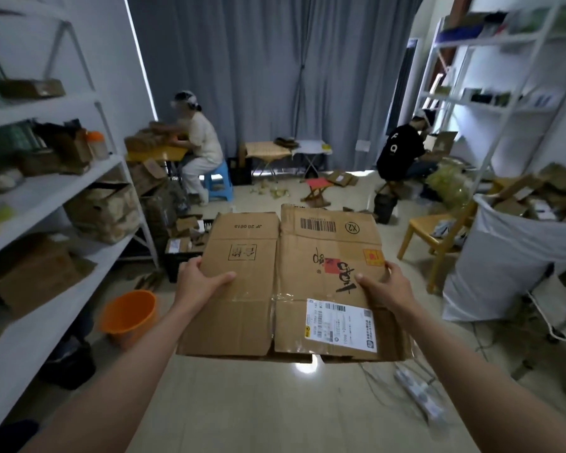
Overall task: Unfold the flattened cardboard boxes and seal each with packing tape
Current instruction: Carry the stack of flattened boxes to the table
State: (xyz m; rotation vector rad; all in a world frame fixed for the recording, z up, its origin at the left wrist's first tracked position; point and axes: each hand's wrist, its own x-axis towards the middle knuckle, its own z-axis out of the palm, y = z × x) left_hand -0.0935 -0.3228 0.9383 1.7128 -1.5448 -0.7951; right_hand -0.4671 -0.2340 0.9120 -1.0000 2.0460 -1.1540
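- Head view looks down on the flattened cardboard box (285,282), which I hold out in front of me at about waist height, above the pale floor (258,403), lying nearly level.
- My left hand (198,279) grips the box's left edge, thumb laid over the top face and the other fingers hidden underneath.
- My right hand (384,284) grips the right edge the same way, thumb on top near the printed red and black marks; the two hands are well apart, one on each side.
- A white shipping label (340,325) sits on the near right panel, and old clear tape (283,297) crosses the crease just beside it.
- I judge the box to be light and fairly stiff across its panels, but floppy along the centre fold and at the loose flaps on the near and far ends.
- It looks used and a little creased, so the corners may tear if I wrench them.
- To open it, I would take hold at opposite side edges, as now, and push them toward each other so the panels pop into a square tube.
- I see no packing tape roll anywhere in this view.
- An orange bucket (129,313) stands on the floor to my left, well clear of the box.
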